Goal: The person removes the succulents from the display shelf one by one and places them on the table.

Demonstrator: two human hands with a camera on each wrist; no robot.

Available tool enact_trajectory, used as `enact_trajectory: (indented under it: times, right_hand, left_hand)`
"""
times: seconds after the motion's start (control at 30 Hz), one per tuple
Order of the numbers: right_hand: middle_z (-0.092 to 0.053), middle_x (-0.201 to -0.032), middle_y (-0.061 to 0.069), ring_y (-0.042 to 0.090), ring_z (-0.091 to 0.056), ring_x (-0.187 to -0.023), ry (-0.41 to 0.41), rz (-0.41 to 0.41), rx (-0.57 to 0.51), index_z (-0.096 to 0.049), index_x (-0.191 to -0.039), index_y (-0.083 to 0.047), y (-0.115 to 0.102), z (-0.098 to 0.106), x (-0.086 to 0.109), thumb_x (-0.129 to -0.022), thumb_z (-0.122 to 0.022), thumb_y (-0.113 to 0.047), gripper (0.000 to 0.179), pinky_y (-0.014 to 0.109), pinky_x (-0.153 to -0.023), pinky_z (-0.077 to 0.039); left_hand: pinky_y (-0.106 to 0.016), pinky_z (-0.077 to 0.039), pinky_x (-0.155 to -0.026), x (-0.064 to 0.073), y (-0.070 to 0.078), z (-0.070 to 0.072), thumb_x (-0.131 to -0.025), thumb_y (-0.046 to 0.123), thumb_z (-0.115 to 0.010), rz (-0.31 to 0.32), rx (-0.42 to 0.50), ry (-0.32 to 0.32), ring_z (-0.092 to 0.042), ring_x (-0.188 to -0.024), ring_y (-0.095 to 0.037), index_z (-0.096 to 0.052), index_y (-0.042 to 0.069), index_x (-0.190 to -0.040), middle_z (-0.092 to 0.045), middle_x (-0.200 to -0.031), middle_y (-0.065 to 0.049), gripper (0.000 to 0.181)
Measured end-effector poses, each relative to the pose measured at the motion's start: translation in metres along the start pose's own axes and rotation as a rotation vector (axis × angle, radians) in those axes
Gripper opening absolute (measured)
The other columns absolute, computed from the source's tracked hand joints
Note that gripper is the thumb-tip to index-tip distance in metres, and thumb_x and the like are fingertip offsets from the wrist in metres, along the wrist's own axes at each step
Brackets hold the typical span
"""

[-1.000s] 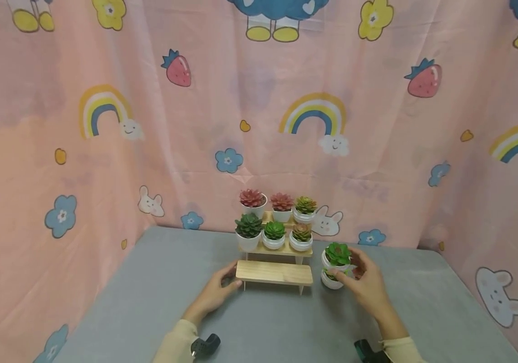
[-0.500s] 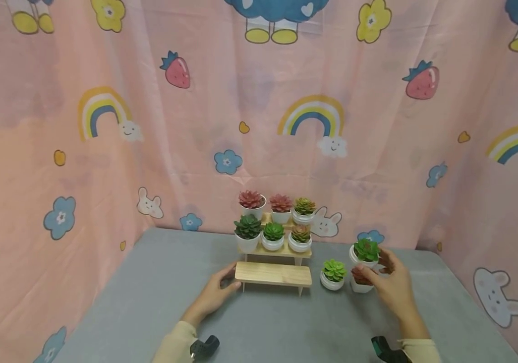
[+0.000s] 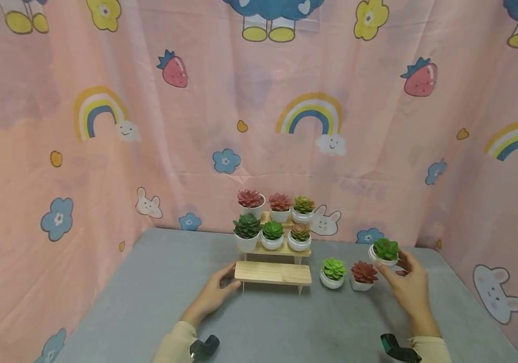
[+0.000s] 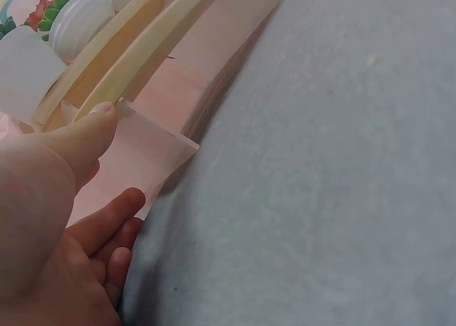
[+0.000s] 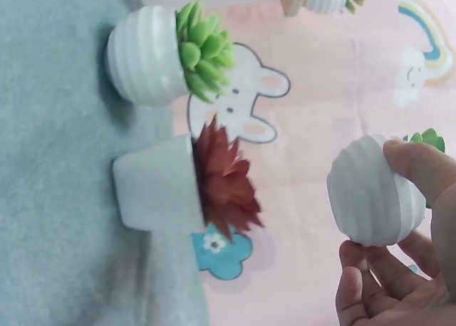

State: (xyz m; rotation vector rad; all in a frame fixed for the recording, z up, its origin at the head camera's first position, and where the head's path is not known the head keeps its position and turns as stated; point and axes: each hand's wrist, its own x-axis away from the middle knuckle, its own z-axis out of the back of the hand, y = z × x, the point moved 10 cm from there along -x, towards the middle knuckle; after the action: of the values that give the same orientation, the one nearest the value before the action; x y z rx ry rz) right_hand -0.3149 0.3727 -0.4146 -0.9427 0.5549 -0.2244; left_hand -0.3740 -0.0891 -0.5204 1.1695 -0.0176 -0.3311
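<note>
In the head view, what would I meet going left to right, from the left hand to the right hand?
Left hand, front wooden shelf, light-green potted plant, red potted plant, held dark-green potted plant, right hand.

Bkgd: pink printed curtain (image 3: 195, 121) at back + both sides, w/ vert. folds & a faint horiz. crease in the lower part. Prints incl. rainbows (image 3: 309, 105) w/ smiling clouds (image 3: 331, 144), strawberries (image 3: 174, 73), blue flowers (image 3: 59, 219), yellow flowers (image 3: 371, 20) up top, white bunny heads (image 3: 497, 295), tiny orange hearts (image 3: 242, 126); big blue figs. (image 3: 277, 7) w/ yellow shoes (image 3: 254, 34), cut off at top edge. Below: matte grey surface (image 3: 281, 322), slightly mottled, far R corner rounded, back edge approx. at curtain. Light soft; curtain's lower L side warmer/peachier, R corner fold a bit darker.
</note>
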Motion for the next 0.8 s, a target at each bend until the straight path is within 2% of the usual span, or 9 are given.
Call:
enact_trajectory:
  times: [0.13, 0.27, 0.37, 0.4, 0.67, 0.8]
  right_hand:
    - [-0.054, -0.145, 0.026, -0.015, -0.040, -0.095, 0.013, -0.026, 0.011, -0.048, -0.148, -0.001, 0.009, 0.003, -0.003, -0.091, -0.075, -0.023, 0.067, 0.005, -0.078, -0.037]
    - [-0.053, -0.147, 0.025, 0.009, -0.052, -0.110, 0.006, -0.061, 0.034, -0.047, -0.149, -0.002, 0.018, 0.003, -0.006, -0.092, -0.074, -0.025, 0.068, 0.004, -0.077, -0.035]
    - [-0.051, -0.148, 0.027, 0.029, -0.052, -0.119, -0.010, -0.082, 0.045, -0.045, -0.150, -0.001, 0.027, 0.002, -0.007, -0.093, -0.074, -0.025, 0.068, 0.002, -0.076, -0.033]
    - [-0.051, -0.148, 0.028, 0.029, -0.052, -0.118, -0.012, -0.091, 0.047, -0.045, -0.151, -0.002, 0.030, 0.002, -0.007, -0.093, -0.074, -0.024, 0.068, 0.001, -0.075, -0.033]
    - [-0.050, -0.147, 0.031, 0.013, -0.053, -0.108, -0.033, -0.113, 0.034, -0.042, -0.151, 0.000, 0.045, 0.002, -0.008, -0.092, -0.075, -0.023, 0.071, -0.002, -0.074, -0.033]
    - [-0.049, -0.147, 0.034, -0.009, -0.046, -0.095, -0.060, -0.134, 0.031, -0.041, -0.150, 0.004, 0.055, 0.001, -0.005, -0.092, -0.074, -0.023, 0.072, -0.004, -0.073, -0.033]
  left_hand:
    - [-0.060, -0.041, -0.109, -0.001, -0.002, -0.001, -0.099, 0.024, -0.065, 0.000, -0.011, 0.004, -0.053, -0.135, -0.037, -0.044, 0.008, -0.153, -0.060, -0.142, -0.016, 0.061]
    - [-0.062, -0.040, -0.110, -0.003, -0.001, -0.001, -0.099, 0.025, -0.065, -0.002, -0.008, 0.006, -0.052, -0.135, -0.039, -0.044, 0.008, -0.153, -0.060, -0.142, -0.017, 0.060]
    - [-0.064, -0.038, -0.110, -0.003, 0.002, -0.001, -0.099, 0.025, -0.065, 0.000, 0.001, -0.001, -0.051, -0.136, -0.041, -0.045, 0.007, -0.152, -0.060, -0.142, -0.019, 0.060]
    - [-0.065, -0.038, -0.111, -0.003, 0.003, -0.002, -0.099, 0.025, -0.065, 0.004, 0.004, -0.005, -0.051, -0.136, -0.041, -0.044, 0.007, -0.152, -0.059, -0.142, -0.019, 0.060]
    - [-0.065, -0.038, -0.110, -0.003, 0.002, 0.000, -0.099, 0.024, -0.065, 0.012, 0.004, -0.007, -0.050, -0.136, -0.041, -0.043, 0.006, -0.153, -0.059, -0.143, -0.019, 0.061]
    - [-0.064, -0.038, -0.111, 0.000, -0.001, 0.000, -0.098, 0.024, -0.066, 0.022, 0.008, -0.012, -0.051, -0.136, -0.040, -0.044, 0.007, -0.153, -0.059, -0.142, -0.018, 0.061]
